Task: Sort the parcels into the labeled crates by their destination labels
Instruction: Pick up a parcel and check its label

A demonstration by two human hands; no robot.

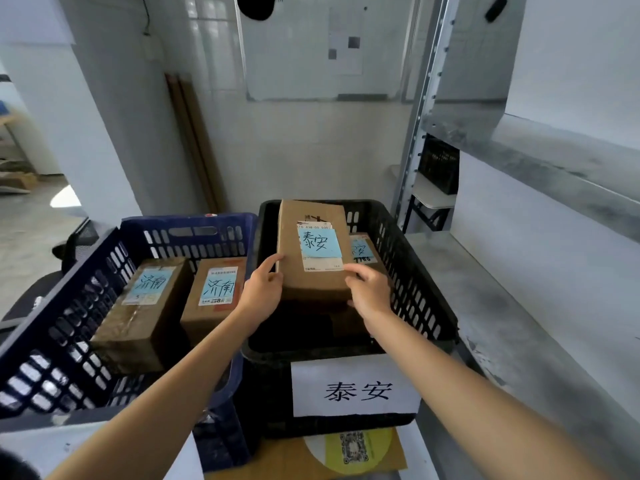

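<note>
泰安 parcel (313, 271) ran lengthwise straight ahead over the black 泰安 crate (420, 271), with the left hand (265, 287) and right hand (369, 294) clamped on its near corners, both equally close.

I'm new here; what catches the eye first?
Centre stage, a left hand and right hand hold a brown cardboard parcel with a blue handwritten note over the black plastic crate, whose white paper sign shows matching characters. Left of it, a blue plastic crate holds two brown parcels with blue notes.
</note>
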